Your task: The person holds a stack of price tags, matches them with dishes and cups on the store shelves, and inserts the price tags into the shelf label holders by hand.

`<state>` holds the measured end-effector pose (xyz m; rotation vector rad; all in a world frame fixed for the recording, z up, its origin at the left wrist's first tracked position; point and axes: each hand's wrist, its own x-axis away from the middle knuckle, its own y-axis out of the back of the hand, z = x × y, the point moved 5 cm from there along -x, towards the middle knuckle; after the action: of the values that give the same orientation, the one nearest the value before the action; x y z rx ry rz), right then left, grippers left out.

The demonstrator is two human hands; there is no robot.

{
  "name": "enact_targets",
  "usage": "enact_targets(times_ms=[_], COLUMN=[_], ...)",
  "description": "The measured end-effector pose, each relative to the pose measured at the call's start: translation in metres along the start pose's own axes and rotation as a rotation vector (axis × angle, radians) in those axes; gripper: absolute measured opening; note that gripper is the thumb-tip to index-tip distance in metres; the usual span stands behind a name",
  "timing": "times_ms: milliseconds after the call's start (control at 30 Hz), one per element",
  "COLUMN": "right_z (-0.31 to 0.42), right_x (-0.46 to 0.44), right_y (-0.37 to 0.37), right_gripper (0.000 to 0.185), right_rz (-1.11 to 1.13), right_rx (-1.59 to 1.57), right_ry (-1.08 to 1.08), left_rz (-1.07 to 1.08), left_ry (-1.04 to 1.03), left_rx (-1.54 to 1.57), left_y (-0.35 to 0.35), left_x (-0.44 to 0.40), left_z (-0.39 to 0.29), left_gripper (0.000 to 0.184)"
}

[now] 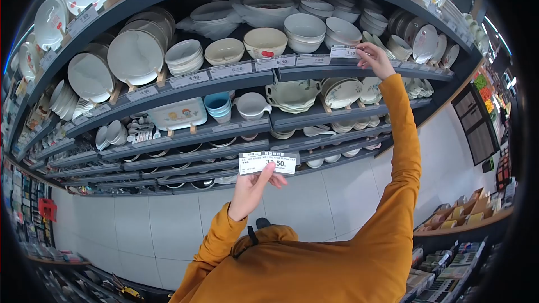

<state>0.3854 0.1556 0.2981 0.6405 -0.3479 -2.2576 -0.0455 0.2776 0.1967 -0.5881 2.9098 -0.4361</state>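
Note:
My left hand (251, 193) holds a white price tag (283, 170) in front of my body, with the thumb pressed across its printed face. A large price ending in "50" shows on it, partly covered by the thumb. Up at the shelf edge, my right hand (377, 60) pinches the right end of another price tag (343, 52), marked 3.50. Just behind that tag stand stacked white bowls (342, 32). To their left are more white bowls (305, 29) and a cream bowl (265, 42) with a red motif.
Dark shelves (224, 85) curve across the view, stocked with plates (136, 56), blue cups (218, 105) and a patterned tray (178, 114). Pale floor tiles (174, 213) lie below. At lower right is another display (469, 216) of goods; a red basket (48, 209) is at far left.

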Motion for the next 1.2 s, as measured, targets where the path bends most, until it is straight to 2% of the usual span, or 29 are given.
enact_targets(times_ms=[100, 233, 700, 833, 1033, 1200], right_z=[0.006, -0.006, -0.023, -0.024, -0.002, -0.005], right_x=[-0.002, 0.000, 0.000, -0.011, -0.003, -0.001], right_y=[0.007, 0.005, 0.016, 0.017, 0.010, 0.007], right_gripper=[0.019, 0.021, 0.030, 0.030, 0.023, 0.020], right_rz=[-0.083, 0.051, 0.069, 0.141, 0.107, 0.067], right_rx=[-0.039, 0.042, -0.052, 0.063, 0.097, 0.336], right_ry=[0.044, -0.034, -0.150, -0.110, -0.034, 0.057], left_rz=[0.004, 0.025, 0.020, -0.014, -0.029, -0.004], left_ry=[0.006, 0.012, -0.003, -0.033, -0.030, -0.046], left_rx=[0.007, 0.003, -0.003, 0.005, -0.005, -0.006], left_y=[-0.002, -0.005, -0.009, -0.006, -0.007, -0.014], left_x=[-0.009, -0.017, -0.029, -0.031, -0.033, -0.035], left_z=[0.001, 0.005, 0.000, -0.009, -0.010, -0.012], left_gripper=[0.023, 0.023, 0.023, 0.022, 0.023, 0.023])
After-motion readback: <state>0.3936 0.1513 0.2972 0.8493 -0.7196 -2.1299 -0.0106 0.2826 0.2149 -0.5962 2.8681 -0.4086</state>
